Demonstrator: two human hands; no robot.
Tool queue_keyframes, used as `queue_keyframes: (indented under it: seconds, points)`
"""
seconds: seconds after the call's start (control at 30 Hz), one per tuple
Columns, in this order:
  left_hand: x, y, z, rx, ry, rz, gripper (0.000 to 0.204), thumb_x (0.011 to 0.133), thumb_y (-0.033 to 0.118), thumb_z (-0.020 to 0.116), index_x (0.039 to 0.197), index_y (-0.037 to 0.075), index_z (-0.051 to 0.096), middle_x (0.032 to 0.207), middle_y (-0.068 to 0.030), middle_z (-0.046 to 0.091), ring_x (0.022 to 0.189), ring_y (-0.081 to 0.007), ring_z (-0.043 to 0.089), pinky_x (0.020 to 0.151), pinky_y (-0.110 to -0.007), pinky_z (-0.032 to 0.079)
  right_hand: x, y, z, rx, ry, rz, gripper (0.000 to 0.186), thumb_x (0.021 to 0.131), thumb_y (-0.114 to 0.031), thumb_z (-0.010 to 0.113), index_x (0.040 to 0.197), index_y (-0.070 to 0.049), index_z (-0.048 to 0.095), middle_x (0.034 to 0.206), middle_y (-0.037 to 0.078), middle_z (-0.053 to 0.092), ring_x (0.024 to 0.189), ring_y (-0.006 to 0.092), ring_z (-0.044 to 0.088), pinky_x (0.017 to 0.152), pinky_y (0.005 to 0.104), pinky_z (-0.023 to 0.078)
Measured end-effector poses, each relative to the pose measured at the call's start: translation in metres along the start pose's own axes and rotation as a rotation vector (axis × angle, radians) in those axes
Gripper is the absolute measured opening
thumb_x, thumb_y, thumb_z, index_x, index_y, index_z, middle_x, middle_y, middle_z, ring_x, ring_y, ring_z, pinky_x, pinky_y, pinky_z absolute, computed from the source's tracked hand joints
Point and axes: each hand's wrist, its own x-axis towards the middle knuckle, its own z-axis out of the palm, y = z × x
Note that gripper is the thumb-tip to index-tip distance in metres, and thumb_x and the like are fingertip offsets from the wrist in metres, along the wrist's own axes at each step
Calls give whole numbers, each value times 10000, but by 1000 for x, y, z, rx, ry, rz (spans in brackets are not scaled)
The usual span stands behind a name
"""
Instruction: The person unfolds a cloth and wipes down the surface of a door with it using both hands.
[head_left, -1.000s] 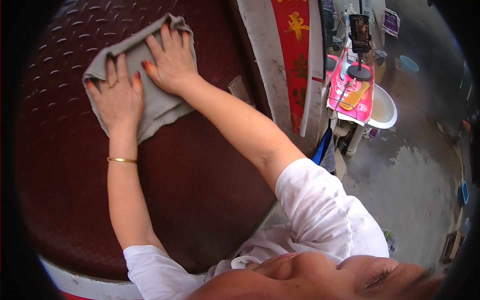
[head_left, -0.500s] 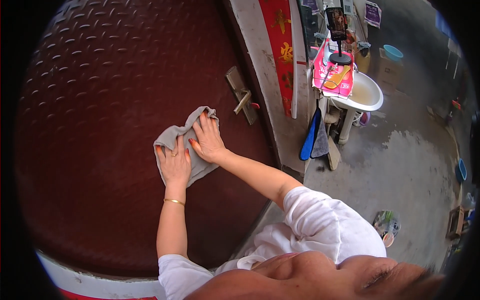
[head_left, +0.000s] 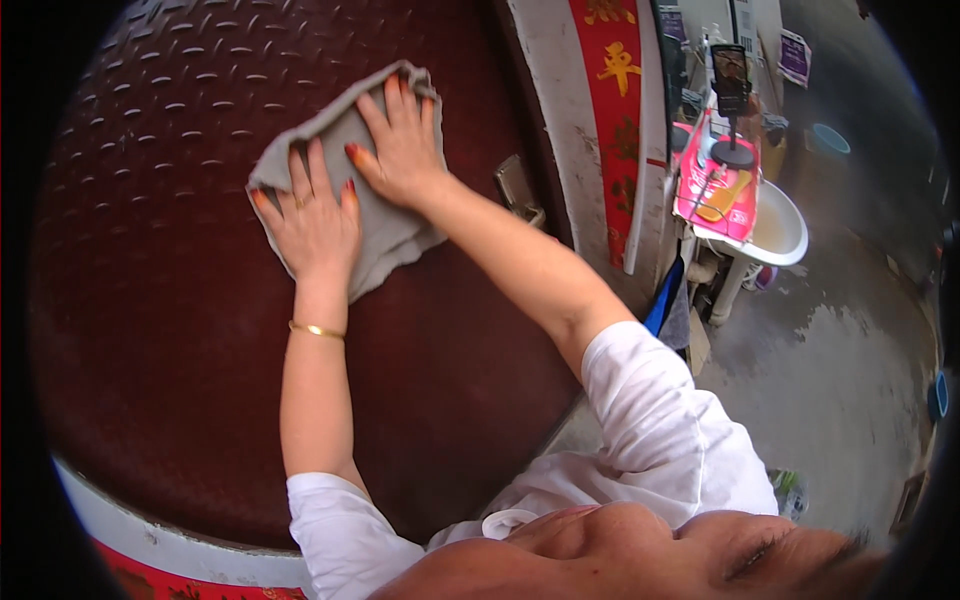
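A grey cloth (head_left: 376, 238) lies pressed against a dark red metal door (head_left: 170, 320) with a raised tread pattern. My left hand (head_left: 314, 222) is flat on the cloth's lower left part, fingers spread, with a gold bracelet on that wrist. A little higher and to the right, my right hand (head_left: 402, 150) presses on the same cloth with spread fingers. Just right of the cloth, the metal door handle (head_left: 518, 190) is partly hidden by my right arm.
Right of the door are a red banner (head_left: 610, 120) on the frame, a white sink (head_left: 785, 228) topped by a pink board (head_left: 725, 200) holding a phone (head_left: 730, 75) on a stand, blue and grey hanging items (head_left: 670, 300), and blue basins (head_left: 830, 139) on the grey floor.
Both hands and the cloth went down and right toward the handle half a second ago, and have since moved up the door, ending slightly right of where they were one second ago.
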Motion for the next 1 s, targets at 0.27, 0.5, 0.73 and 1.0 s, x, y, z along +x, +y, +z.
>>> queue_keyframes:
  seconds: [0.27, 0.5, 0.73, 1.0]
  points:
    - [148, 6, -1, 283, 114, -90, 625, 928, 482, 377, 1467, 191, 250, 1486, -104, 326, 1293, -284, 410, 1086, -567, 190, 158, 44, -17, -48, 145, -220, 665, 853, -423, 523, 1410, -102, 353, 1504, 244, 180, 1407, 398, 101, 1128, 532, 90]
    - [203, 22, 6, 479, 130, -196, 609, 948, 488, 261, 1477, 189, 225, 1510, -97, 286, 1350, -265, 348, 1091, -552, 184, 203, 65, -40, 7, -5, -200, 712, 843, -483, 511, 1436, -132, 332, 1522, 213, 158, 1422, 355, 82, 1146, 500, 70]
    - [200, 23, 13, 558, 142, -175, 592, 954, 513, 243, 1481, 246, 201, 1510, -69, 290, 1352, -229, 350, 1085, -552, 201, 194, 71, -45, 42, -44, -186, 702, 863, -499, 473, 1446, -139, 318, 1526, 203, 156, 1417, 354, 120, 1146, 503, 63]
    - [163, 42, 2, 523, 35, -40, 599, 950, 500, 293, 1486, 255, 184, 1514, -42, 288, 1324, -208, 385, 1095, -549, 162, 147, 74, -42, -50, 0, -16, 684, 870, -488, 477, 1429, -120, 335, 1515, 225, 165, 1414, 379, 101, 1135, 518, 70]
